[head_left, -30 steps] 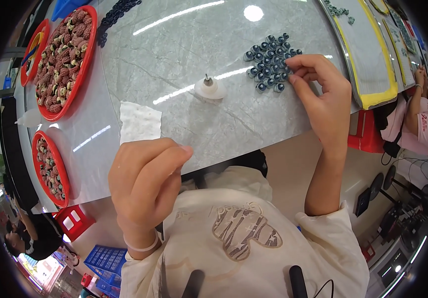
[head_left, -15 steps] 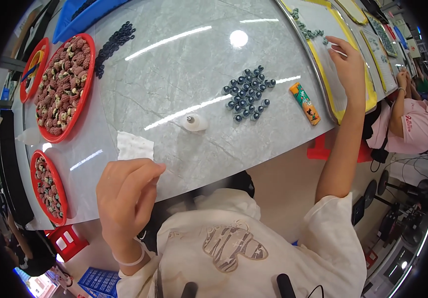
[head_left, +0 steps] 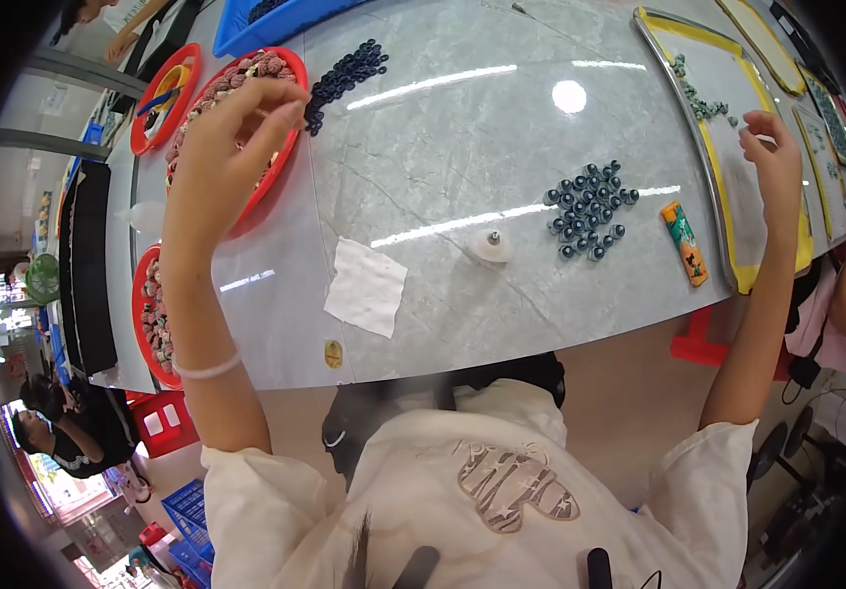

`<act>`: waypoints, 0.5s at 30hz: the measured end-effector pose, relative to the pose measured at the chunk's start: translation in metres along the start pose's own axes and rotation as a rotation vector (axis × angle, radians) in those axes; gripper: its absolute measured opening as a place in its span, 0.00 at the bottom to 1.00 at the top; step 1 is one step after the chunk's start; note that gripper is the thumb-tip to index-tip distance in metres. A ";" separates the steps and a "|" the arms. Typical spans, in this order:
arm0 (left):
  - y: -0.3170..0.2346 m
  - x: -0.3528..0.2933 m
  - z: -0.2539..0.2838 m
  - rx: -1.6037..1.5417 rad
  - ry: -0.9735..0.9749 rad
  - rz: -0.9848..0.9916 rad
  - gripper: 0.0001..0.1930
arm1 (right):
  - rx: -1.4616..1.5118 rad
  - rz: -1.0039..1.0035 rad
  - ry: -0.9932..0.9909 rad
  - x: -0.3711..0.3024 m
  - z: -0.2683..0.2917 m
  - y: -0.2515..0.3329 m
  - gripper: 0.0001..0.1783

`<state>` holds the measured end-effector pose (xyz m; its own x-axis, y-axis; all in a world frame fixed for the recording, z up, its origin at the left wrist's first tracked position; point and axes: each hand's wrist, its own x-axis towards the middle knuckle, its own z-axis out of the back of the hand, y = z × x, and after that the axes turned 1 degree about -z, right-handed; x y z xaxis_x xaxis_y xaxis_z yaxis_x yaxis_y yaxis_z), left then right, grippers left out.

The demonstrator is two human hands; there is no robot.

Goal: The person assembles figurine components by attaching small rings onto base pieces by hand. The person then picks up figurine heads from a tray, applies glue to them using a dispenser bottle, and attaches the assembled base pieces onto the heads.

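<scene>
My left hand (head_left: 231,147) is raised over the big red basket (head_left: 290,162) of pink, berry-like pieces. Its thumb and index tip come close together beside a pile of small dark blue rings (head_left: 339,79); whatever they pinch, if anything, is too small to make out. Over the right-hand tray (head_left: 727,187), lined with white and edged in yellow, is my right hand (head_left: 774,162), thumb and bent fingers apart and nothing visible in them. Small green pieces (head_left: 703,106) lie in that tray, just left of its fingertips.
Mid-table stand a white nozzle bottle (head_left: 491,249) and a cluster of dark-topped beads (head_left: 590,208). An orange-green packet (head_left: 684,243) lies by the tray. A white cloth (head_left: 366,287) and gold oval sticker (head_left: 333,354) are near the front edge. A blue bin (head_left: 280,31) stands far left.
My left hand has moved up and away from the table's front edge to the big basket and dark rings. My right hand has drawn back slightly from the green pieces. The view has shifted left.
</scene>
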<state>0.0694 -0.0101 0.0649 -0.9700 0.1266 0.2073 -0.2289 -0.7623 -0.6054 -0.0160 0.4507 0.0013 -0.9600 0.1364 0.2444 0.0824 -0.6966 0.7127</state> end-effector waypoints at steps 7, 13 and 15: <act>0.041 0.055 -0.027 0.315 0.053 -0.194 0.07 | 0.438 -0.034 0.087 -0.058 0.000 0.043 0.09; 0.044 0.073 -0.054 0.596 -0.045 -0.469 0.05 | 0.515 -0.019 0.035 -0.092 0.004 0.039 0.08; 0.047 0.077 -0.059 0.690 -0.067 -0.570 0.04 | 0.569 -0.027 -0.070 -0.101 0.002 0.043 0.08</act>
<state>-0.0208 0.0014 0.0070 -0.7124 0.5817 0.3925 -0.5535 -0.8096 0.1954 0.0855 0.4085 0.0082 -0.9455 0.2088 0.2499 0.2074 -0.2055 0.9564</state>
